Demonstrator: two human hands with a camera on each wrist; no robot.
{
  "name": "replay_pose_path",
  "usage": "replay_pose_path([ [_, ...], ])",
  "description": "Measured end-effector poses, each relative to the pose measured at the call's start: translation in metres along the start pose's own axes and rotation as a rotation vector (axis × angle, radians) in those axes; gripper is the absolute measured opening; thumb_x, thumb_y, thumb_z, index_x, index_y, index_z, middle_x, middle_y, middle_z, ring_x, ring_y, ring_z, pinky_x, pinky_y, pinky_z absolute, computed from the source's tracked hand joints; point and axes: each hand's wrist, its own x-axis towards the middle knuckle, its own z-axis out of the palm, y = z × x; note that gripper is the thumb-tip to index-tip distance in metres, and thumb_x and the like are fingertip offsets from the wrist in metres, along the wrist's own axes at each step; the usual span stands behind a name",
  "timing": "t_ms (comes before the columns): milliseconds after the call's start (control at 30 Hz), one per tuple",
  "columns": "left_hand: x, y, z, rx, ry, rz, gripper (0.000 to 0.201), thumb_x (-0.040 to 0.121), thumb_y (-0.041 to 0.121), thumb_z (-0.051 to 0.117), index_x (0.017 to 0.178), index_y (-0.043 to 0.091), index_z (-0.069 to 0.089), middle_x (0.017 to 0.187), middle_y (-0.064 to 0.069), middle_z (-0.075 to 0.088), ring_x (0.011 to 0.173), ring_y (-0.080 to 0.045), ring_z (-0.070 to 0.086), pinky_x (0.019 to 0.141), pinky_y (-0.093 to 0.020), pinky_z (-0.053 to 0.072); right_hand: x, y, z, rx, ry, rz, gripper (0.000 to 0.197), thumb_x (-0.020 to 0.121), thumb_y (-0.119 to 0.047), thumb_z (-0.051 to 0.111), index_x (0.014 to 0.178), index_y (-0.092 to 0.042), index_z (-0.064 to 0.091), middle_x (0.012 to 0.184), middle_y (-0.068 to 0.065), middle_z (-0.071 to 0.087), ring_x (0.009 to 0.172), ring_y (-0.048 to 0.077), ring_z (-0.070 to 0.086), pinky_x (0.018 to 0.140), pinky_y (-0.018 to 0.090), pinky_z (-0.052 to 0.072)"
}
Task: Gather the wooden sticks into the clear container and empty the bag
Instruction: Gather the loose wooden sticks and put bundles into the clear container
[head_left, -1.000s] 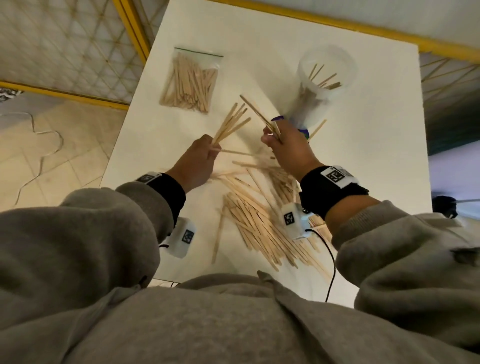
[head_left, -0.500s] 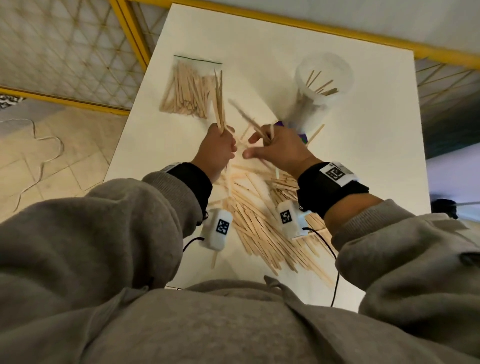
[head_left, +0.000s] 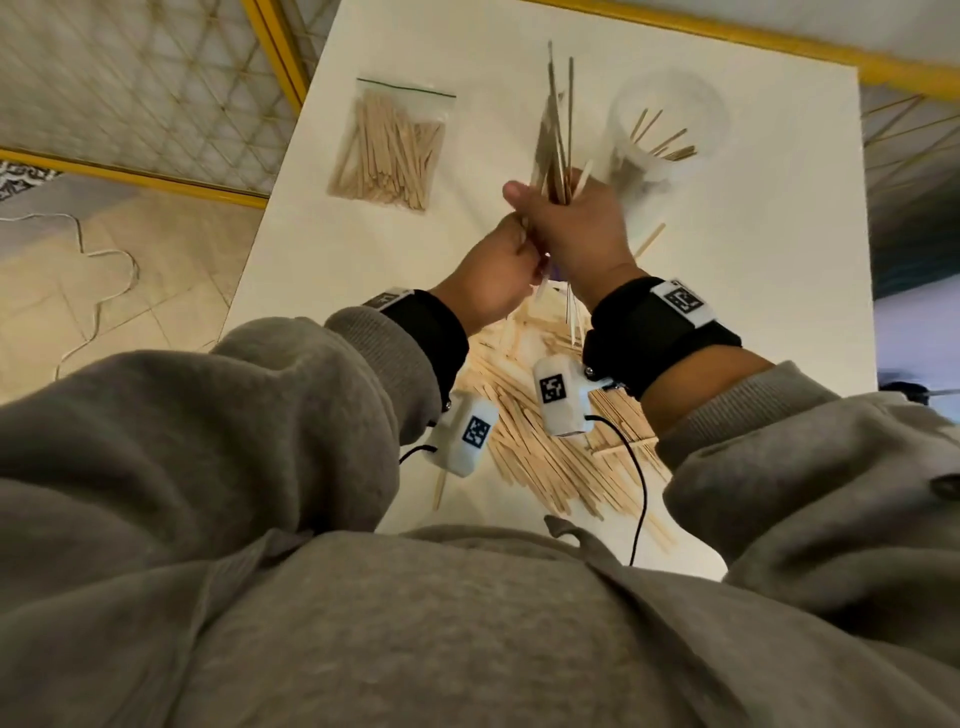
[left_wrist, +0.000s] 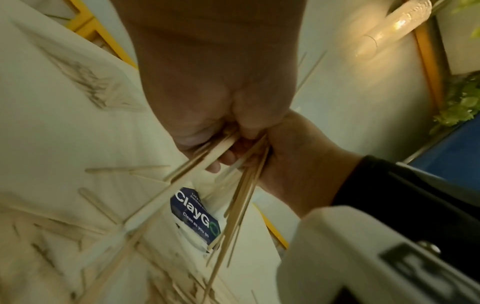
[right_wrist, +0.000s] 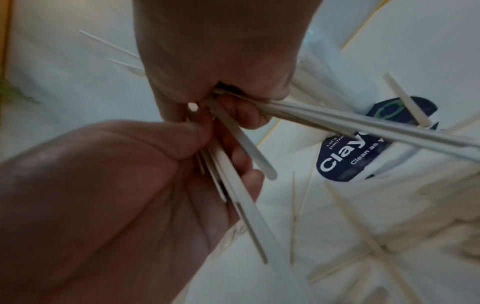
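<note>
Both hands meet above the white table (head_left: 779, 260) and hold one upright bundle of wooden sticks (head_left: 558, 119). My left hand (head_left: 511, 249) grips the bundle's lower part; its fingers (left_wrist: 197, 139) curl round the sticks (left_wrist: 207, 156). My right hand (head_left: 556, 208) grips the same sticks (right_wrist: 324, 121) just above. The clear container (head_left: 670, 130), with a few sticks inside, stands just right of the bundle; its blue label (left_wrist: 194, 214) shows below the hands. A clear zip bag (head_left: 389, 145) full of sticks lies at the far left. A loose pile of sticks (head_left: 545, 457) lies near me.
One stray stick (head_left: 649, 240) lies right of my hands near the container's base. The table's left edge drops to a tiled floor with a white cable (head_left: 93, 291). A yellow frame (head_left: 779, 41) runs along the table's far edge.
My left hand swung its sticks upright and moved right to join the right hand. Both hands rose, and the two handfuls now form one bundle beside the container.
</note>
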Motion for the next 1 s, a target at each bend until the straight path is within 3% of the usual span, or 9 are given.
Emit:
replay_pose_path([
  [133, -0.003, -0.012, -0.005, -0.006, -0.100, -0.063, 0.027, 0.097, 0.040, 0.038, 0.114, 0.018, 0.038, 0.103, 0.004, 0.053, 0.091, -0.004, 0.051, 0.085, -0.027, 0.039, 0.007, -0.006, -0.001, -0.005, 0.185, -0.002, 0.034, 0.088, -0.031, 0.066, 0.061, -0.020, 0.048, 0.057, -0.005, 0.049, 0.058, 0.014, 0.049, 0.060, 0.026, 0.043],
  [233, -0.006, -0.015, -0.002, 0.021, -0.227, -0.094, 0.055, 0.088, 0.046, 0.055, 0.131, 0.025, 0.028, 0.128, 0.006, 0.046, 0.120, -0.006, 0.044, 0.099, -0.027, 0.035, 0.008, -0.017, -0.004, 0.024, 0.220, 0.032, 0.029, 0.093, -0.034, 0.059, 0.073, -0.012, 0.057, 0.061, -0.005, 0.053, 0.049, 0.002, 0.052, 0.051, 0.013, 0.043],
  [333, -0.001, -0.016, -0.001, 0.109, -0.236, -0.081, 0.070, 0.084, 0.039, 0.066, 0.138, 0.017, 0.027, 0.130, 0.003, 0.052, 0.116, -0.010, 0.051, 0.099, -0.029, 0.040, 0.005, -0.023, -0.003, 0.043, 0.198, -0.002, 0.033, 0.094, -0.036, 0.056, 0.073, -0.011, 0.056, 0.057, -0.003, 0.057, 0.043, 0.005, 0.050, 0.049, 0.018, 0.043],
  [433, 0.004, -0.014, -0.009, 0.045, -0.177, -0.108, 0.038, 0.089, 0.038, 0.058, 0.118, 0.018, 0.046, 0.103, -0.007, 0.067, 0.091, -0.017, 0.062, 0.083, -0.037, 0.048, 0.001, -0.021, -0.005, 0.154, 0.143, -0.016, 0.026, 0.094, -0.035, 0.056, 0.081, -0.013, 0.052, 0.056, -0.002, 0.060, 0.047, 0.015, 0.051, 0.051, 0.026, 0.044],
  [567, 0.003, -0.013, -0.015, -0.084, -0.183, -0.091, 0.014, 0.094, 0.030, 0.053, 0.098, 0.017, 0.056, 0.078, 0.001, 0.062, 0.070, -0.013, 0.056, 0.071, -0.032, 0.046, -0.005, -0.011, -0.018, 0.389, -0.010, 0.039, 0.014, 0.092, -0.024, 0.062, 0.090, -0.013, 0.054, 0.061, 0.002, 0.065, 0.062, 0.027, 0.059, 0.059, 0.039, 0.044],
  [667, 0.005, -0.012, -0.011, -0.151, -0.205, -0.104, 0.017, 0.091, 0.031, 0.056, 0.098, 0.016, 0.061, 0.086, -0.003, 0.064, 0.080, -0.017, 0.057, 0.080, -0.037, 0.048, -0.010, -0.006, -0.019, 0.545, -0.179, 0.064, 0.008, 0.091, -0.008, 0.059, 0.085, -0.009, 0.054, 0.063, 0.006, 0.060, 0.068, 0.027, 0.064, 0.062, 0.039, 0.048],
  [833, 0.003, -0.025, -0.017, -0.497, -0.256, -0.242, 0.046, 0.079, 0.025, 0.070, 0.120, 0.016, 0.052, 0.106, 0.002, 0.061, 0.097, -0.013, 0.054, 0.085, -0.029, 0.041, 0.000, -0.028, -0.029, 0.547, -0.036, -0.132, 0.009, 0.090, 0.002, 0.052, 0.088, -0.006, 0.048, 0.069, 0.008, 0.052, 0.062, 0.023, 0.055, 0.067, 0.037, 0.053],
  [933, 0.003, -0.027, -0.017, -0.720, -0.107, -0.423, 0.039, 0.086, 0.041, 0.058, 0.114, 0.013, 0.054, 0.114, -0.004, 0.063, 0.114, -0.022, 0.055, 0.098, -0.036, 0.042, 0.003, -0.048, -0.035, 0.601, -0.028, -0.232, 0.011, 0.091, 0.004, 0.052, 0.090, -0.005, 0.047, 0.071, 0.008, 0.051, 0.066, 0.023, 0.055, 0.068, 0.038, 0.052],
  [1000, 0.005, -0.023, -0.014, -0.896, 0.022, -0.554, 0.050, 0.094, 0.050, 0.042, 0.110, 0.005, 0.055, 0.111, -0.015, 0.063, 0.110, -0.030, 0.059, 0.096, -0.041, 0.048, 0.001, -0.054, -0.029, 0.621, -0.065, -0.243, 0.013, 0.088, 0.006, 0.055, 0.091, -0.004, 0.048, 0.070, 0.007, 0.053, 0.067, 0.024, 0.057, 0.070, 0.039, 0.052],
])
